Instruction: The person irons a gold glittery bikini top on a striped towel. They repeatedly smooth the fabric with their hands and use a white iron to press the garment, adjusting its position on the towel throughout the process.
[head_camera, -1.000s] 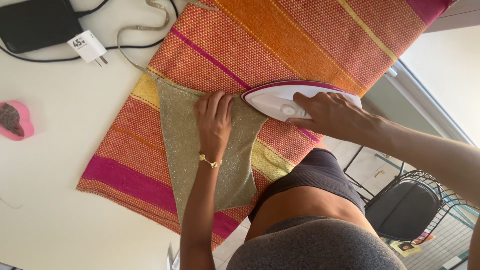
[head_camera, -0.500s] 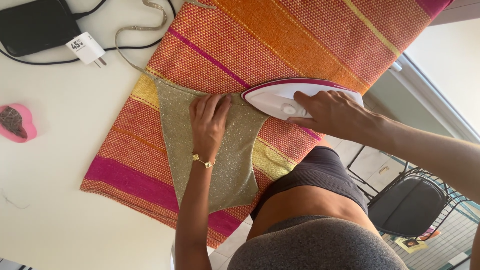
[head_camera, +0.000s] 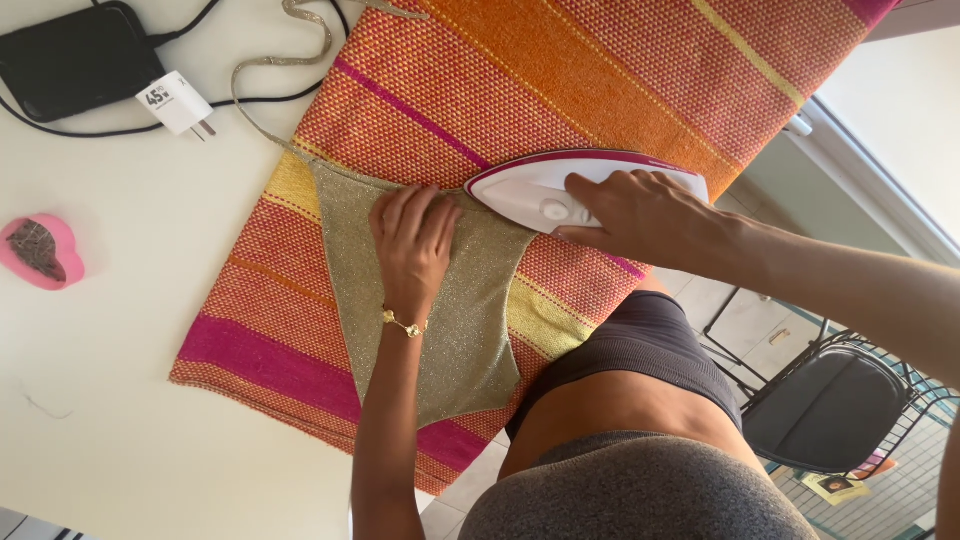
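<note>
Closest in, the person's own torso filled the lower frame, and it hid the near edge of the table (head_camera: 120, 420) and the striped cloth's lower right corner. The left hand (head_camera: 412, 245) lay flat on the shimmery olive-gold garment (head_camera: 440, 330), fingers spread and pressing down, not gripping; a thin gold bracelet (head_camera: 404, 323) sat at the wrist. That garment was a fine, sparkly knit, roughly triangular, lying on the woven striped cloth (head_camera: 600, 90) of orange, pink and yellow, coarse in texture. Just beside the left hand, the right hand (head_camera: 640, 215) was wrapped over the iron (head_camera: 545, 190), fingers closed around its top; the handle itself was covered by the hand. The iron's white, pointed body with a magenta rim rested on the garment's upper edge. A thin strap (head_camera: 262, 75) of the garment looped off toward the far edge, its end cut off. Farther out lay a white plug adapter (head_camera: 175, 100), a black flat device (head_camera: 75, 60) partly cropped, and a pink heart-shaped dish (head_camera: 45, 250). To the right, a black wire chair (head_camera: 830, 410) stood below table level.
</note>
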